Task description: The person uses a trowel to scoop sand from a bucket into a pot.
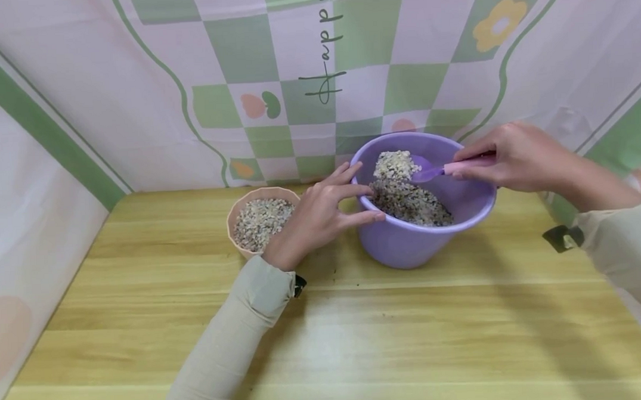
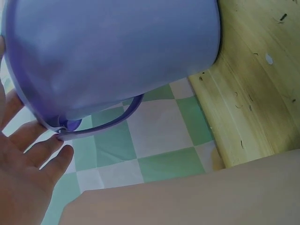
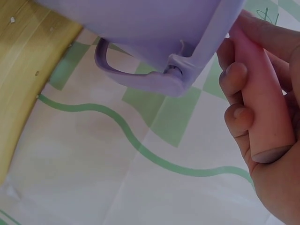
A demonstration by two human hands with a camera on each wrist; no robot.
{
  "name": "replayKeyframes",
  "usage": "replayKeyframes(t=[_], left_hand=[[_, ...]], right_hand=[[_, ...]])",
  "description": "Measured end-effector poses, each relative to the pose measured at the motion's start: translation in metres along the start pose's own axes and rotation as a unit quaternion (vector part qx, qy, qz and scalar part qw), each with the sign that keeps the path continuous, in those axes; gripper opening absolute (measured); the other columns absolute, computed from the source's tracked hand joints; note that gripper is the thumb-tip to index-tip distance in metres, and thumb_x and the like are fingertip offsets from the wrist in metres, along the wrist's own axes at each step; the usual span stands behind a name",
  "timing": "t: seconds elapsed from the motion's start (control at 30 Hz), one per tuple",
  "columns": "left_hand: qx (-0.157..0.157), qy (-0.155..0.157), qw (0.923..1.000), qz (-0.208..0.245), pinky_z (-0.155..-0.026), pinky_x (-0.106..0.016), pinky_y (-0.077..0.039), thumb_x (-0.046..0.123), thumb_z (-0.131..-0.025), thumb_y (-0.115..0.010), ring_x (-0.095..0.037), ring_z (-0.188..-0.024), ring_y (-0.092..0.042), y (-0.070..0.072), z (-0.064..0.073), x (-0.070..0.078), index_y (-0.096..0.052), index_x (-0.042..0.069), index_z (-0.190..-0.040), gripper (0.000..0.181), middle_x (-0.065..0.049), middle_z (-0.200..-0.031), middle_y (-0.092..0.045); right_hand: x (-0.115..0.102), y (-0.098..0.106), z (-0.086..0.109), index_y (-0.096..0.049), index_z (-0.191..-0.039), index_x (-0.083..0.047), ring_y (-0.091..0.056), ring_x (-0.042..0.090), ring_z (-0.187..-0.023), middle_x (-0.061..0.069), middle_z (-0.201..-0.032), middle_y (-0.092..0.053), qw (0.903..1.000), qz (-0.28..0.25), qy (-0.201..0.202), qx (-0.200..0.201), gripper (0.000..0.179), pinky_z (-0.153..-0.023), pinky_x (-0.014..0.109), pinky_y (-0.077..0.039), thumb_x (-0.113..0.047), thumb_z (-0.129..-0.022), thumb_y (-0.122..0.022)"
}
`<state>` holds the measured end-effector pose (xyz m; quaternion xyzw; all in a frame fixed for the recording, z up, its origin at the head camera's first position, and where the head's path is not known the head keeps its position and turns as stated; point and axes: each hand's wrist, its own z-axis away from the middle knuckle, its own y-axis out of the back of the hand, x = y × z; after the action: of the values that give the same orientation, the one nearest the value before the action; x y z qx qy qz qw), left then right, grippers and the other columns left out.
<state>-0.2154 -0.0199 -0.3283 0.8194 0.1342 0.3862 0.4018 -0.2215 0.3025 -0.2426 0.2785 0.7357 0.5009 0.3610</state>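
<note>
A purple bucket (image 1: 403, 247) stands on the table with a slope of dark, speckled granules (image 1: 412, 203) inside. My right hand (image 1: 520, 155) grips the pink handle of a small purple scoop (image 1: 428, 171), its fingers curled round it in the right wrist view. The scoop is over the bucket's inside, heaped with pale granules (image 1: 395, 164) that hide its blade. At the bucket's left side my left hand (image 1: 321, 215) touches the rim with spread, fairly straight fingers. Left of it, a peach bowl (image 1: 236, 242) holds pale grey granules, partly covered by that hand's wrist.
The wooden table (image 1: 327, 355) carries scattered crumbs near the bucket. Behind it hangs a green-and-white checked cloth (image 1: 359, 37), with more cloth at both sides. The bucket's carrying handle (image 3: 136, 80) hangs down on its far side.
</note>
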Motion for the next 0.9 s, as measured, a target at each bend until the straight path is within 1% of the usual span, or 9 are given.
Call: replayKeyframes(t=[0.1,0.17,0.37,0.5,0.63,0.8,0.83,0.87,0.9], left_hand=[[-0.001,-0.001,1.0,-0.002,-0.115,-0.056,-0.026,0.056,-0.085,-0.073,-0.023,-0.149,-0.022,0.001,0.0,0.0,-0.072,0.019,-0.122,0.053,-0.007,-0.159,-0.034],[-0.001,-0.002,1.0,-0.005,-0.115,-0.056,-0.027,0.057,-0.084,-0.072,-0.023,-0.149,-0.023,0.002,0.0,0.0,-0.072,0.02,-0.122,0.053,-0.007,-0.159,-0.034],[-0.009,-0.016,0.9997,-0.018,-0.115,-0.055,-0.029,0.055,-0.085,-0.073,-0.021,-0.149,-0.023,0.006,0.001,-0.003,-0.072,0.023,-0.123,0.049,-0.006,-0.158,-0.035],[-0.015,-0.022,0.9996,-0.009,-0.116,-0.054,-0.028,0.053,-0.084,-0.074,-0.022,-0.148,-0.025,0.01,0.003,-0.006,-0.068,0.021,-0.129,0.055,-0.007,-0.158,-0.035],[-0.002,-0.022,0.9997,0.009,-0.115,-0.047,-0.032,0.054,-0.084,-0.074,-0.023,-0.144,-0.035,0.017,0.007,-0.01,-0.065,0.02,-0.133,0.06,-0.004,-0.159,-0.035],[0.014,-0.02,0.9994,0.023,-0.111,-0.038,-0.04,0.05,-0.086,-0.074,-0.024,-0.138,-0.045,0.028,0.016,-0.015,-0.066,0.021,-0.132,0.055,-0.001,-0.157,-0.037],[0.019,-0.02,0.9994,0.022,-0.107,-0.035,-0.044,0.049,-0.086,-0.074,-0.024,-0.134,-0.05,0.031,0.018,-0.016,-0.066,0.02,-0.132,0.055,-0.002,-0.156,-0.039],[0.021,-0.017,0.9993,0.024,-0.101,-0.032,-0.049,0.049,-0.087,-0.074,-0.023,-0.125,-0.059,0.033,0.02,-0.017,-0.067,0.019,-0.131,0.054,-0.002,-0.156,-0.039],[0.023,-0.012,0.9994,0.023,-0.091,-0.029,-0.053,0.05,-0.087,-0.073,-0.02,-0.11,-0.067,0.035,0.022,-0.018,-0.067,0.019,-0.131,0.055,-0.003,-0.156,-0.039]], right_hand=[[-0.001,0.002,0.001,-0.081,-0.096,-0.017,-0.054,0.006,-0.044,-0.003,-0.081,-0.076,1.0,-0.005,-0.005,-0.006,0.012,-0.046,0.017,-0.043,-0.019,-0.084,-0.082],[-0.002,0.003,0.0,-0.081,-0.097,-0.016,-0.053,0.005,-0.042,-0.003,-0.079,-0.075,0.9999,-0.007,-0.001,-0.009,0.013,-0.044,0.017,-0.043,-0.018,-0.084,-0.081],[-0.006,0.008,-0.002,-0.08,-0.094,-0.023,-0.045,0.003,-0.037,-0.013,-0.065,-0.067,0.9998,0.005,0.018,-0.012,0.009,-0.039,0.018,-0.039,-0.019,-0.086,-0.08],[-0.009,0.01,-0.002,-0.079,-0.091,-0.027,-0.044,0.004,-0.037,-0.015,-0.06,-0.063,0.9997,0.011,0.018,-0.012,0.008,-0.039,0.019,-0.038,-0.02,-0.086,-0.08],[-0.012,0.011,-0.003,-0.08,-0.091,-0.026,-0.045,0.004,-0.038,-0.014,-0.064,-0.066,0.9997,0.004,0.023,-0.008,0.009,-0.04,0.018,-0.039,-0.019,-0.086,-0.081],[-0.013,0.011,-0.004,-0.08,-0.09,-0.027,-0.046,0.002,-0.038,-0.015,-0.067,-0.069,0.9993,-0.005,0.036,-0.001,0.01,-0.041,0.017,-0.04,-0.018,-0.085,-0.081],[-0.013,0.011,-0.004,-0.08,-0.089,-0.027,-0.046,0.002,-0.038,-0.015,-0.067,-0.068,0.9993,-0.005,0.038,0.0,0.01,-0.041,0.017,-0.04,-0.018,-0.085,-0.081],[-0.014,0.01,-0.005,-0.079,-0.089,-0.027,-0.046,0.002,-0.038,-0.016,-0.066,-0.068,0.9992,-0.004,0.039,0.001,0.011,-0.041,0.017,-0.04,-0.018,-0.085,-0.082],[-0.014,0.01,-0.005,-0.079,-0.089,-0.027,-0.047,0.002,-0.039,-0.015,-0.067,-0.069,0.9992,-0.004,0.039,0.002,0.01,-0.042,0.017,-0.041,-0.018,-0.084,-0.082]])
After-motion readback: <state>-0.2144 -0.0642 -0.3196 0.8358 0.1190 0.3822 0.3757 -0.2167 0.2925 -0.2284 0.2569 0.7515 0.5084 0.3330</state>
